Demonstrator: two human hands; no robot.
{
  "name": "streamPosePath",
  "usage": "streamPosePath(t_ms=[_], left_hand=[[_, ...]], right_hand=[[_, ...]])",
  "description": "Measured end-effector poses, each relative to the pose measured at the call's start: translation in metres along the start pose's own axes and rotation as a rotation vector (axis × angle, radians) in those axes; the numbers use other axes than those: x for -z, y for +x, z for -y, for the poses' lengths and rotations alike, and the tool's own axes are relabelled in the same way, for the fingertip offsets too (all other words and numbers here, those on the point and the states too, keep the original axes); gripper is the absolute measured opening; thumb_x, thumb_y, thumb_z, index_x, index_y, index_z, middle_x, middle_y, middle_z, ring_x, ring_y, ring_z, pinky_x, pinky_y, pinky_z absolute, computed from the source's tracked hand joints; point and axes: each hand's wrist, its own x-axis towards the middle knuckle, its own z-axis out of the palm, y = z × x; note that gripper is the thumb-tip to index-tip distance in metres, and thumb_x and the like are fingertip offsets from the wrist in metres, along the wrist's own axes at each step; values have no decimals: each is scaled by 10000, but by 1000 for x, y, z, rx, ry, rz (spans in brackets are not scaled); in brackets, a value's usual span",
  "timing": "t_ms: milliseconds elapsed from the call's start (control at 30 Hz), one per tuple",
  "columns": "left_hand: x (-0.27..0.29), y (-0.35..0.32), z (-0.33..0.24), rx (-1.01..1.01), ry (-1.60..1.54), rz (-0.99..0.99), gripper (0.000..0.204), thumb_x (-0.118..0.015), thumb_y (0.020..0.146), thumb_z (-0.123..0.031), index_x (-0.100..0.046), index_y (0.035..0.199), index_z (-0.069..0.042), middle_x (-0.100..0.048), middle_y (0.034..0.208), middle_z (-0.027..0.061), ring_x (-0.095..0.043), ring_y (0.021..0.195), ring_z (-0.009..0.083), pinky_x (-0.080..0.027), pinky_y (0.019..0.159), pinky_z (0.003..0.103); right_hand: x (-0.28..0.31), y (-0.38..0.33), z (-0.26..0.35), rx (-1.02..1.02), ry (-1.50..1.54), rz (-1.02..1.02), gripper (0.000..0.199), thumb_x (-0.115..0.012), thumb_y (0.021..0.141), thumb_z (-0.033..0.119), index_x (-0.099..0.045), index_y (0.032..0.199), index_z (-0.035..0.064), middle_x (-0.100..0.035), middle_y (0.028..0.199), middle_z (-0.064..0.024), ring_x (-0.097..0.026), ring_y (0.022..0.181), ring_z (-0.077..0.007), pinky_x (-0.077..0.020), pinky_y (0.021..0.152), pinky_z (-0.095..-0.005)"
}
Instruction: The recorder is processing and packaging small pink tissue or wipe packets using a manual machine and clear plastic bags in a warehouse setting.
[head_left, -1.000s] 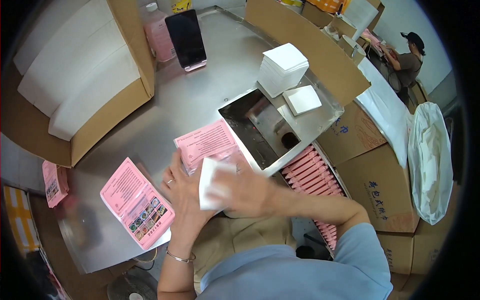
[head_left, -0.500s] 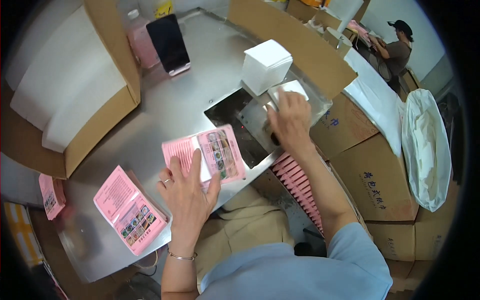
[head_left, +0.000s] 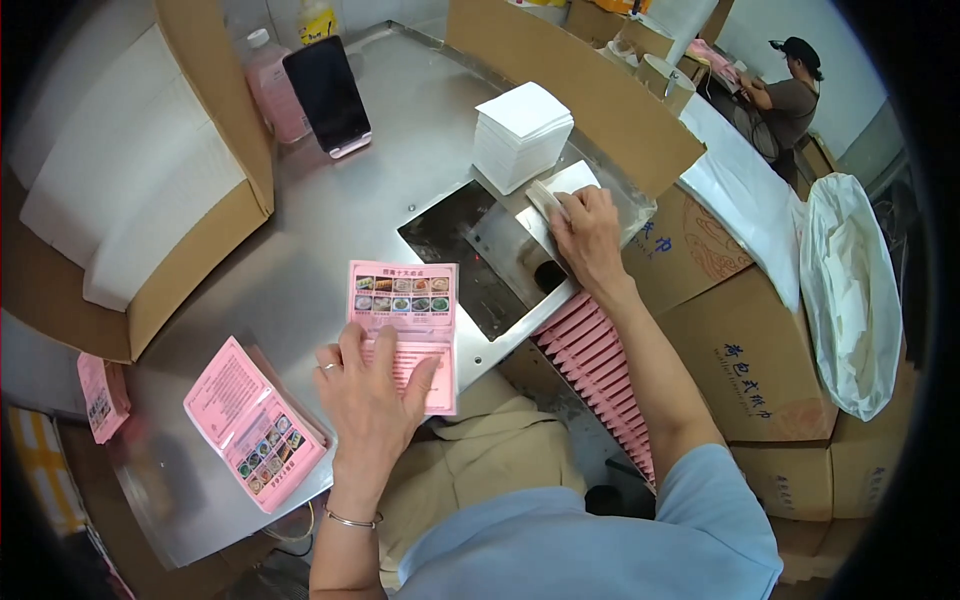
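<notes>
My left hand (head_left: 372,388) lies flat, fingers spread, on a pink printed wrapper sheet (head_left: 405,312) at the near edge of the steel table (head_left: 300,270). My right hand (head_left: 590,237) reaches out to a small white folded tissue pack (head_left: 553,192) lying on the machine's metal plate (head_left: 500,255), fingers curled over it. A tall stack of white tissues (head_left: 522,132) stands just behind that pack. A pile of pink wrapper sheets (head_left: 255,425) lies left of my left hand.
Finished pink packs (head_left: 600,370) fill a row below the table's right edge. Cardboard boxes with white stacks (head_left: 110,190) stand left; a dark phone (head_left: 328,95) and pink bottle (head_left: 275,95) stand behind. Cartons (head_left: 750,350), a white bag (head_left: 850,290) and another person (head_left: 790,90) are right.
My right hand has gone from my left hand's side out to the machine plate and now rests on a white tissue pack. My left hand has flattened the pink sheet on the table.
</notes>
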Motion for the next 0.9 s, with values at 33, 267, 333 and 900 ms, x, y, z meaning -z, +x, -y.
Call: streamPosePath(t_ms=[33, 267, 333, 900], left_hand=[[-3, -1, 1, -2, 2, -4, 431, -739, 795, -311, -640, 1118, -42, -545, 1178, 190, -502, 1007, 357, -417, 857, 493], [2, -13, 7, -67, -280, 102, 565, -750, 750, -236, -598, 1260, -49, -511, 1071, 198, -516, 925, 366, -454, 766, 472], [13, -8, 12, 11, -175, 67, 741, -776, 693, -258, -535, 1365, -61, -485, 1059, 199, -507, 904, 358, -421, 776, 460], [71, -64, 32, 194, 274, -19, 701, -774, 748, -333, -552, 1397, -184, -468, 1428, 179, -396, 1331, 439, -316, 1038, 636]], right_hand=[[1, 1, -4, 1, 1, -5, 171, -689, 831, 71, -698, 1002, 61, -568, 927, -101, -549, 884, -291, -442, 757, -417], [55, -13, 117, 462, 317, 337, 411, -633, 804, 17, -630, 1214, 30, -650, 1146, -199, -599, 1144, -439, -433, 1040, -604], [58, -56, 151, 633, 411, 272, 388, -629, 793, 100, -642, 1166, -9, -636, 1120, -231, -594, 1142, -418, -368, 1069, -677], [7, 4, 79, -15, 186, 748, 188, -646, 862, 176, -673, 868, -10, -685, 938, -260, -675, 933, -422, -536, 779, -507]])
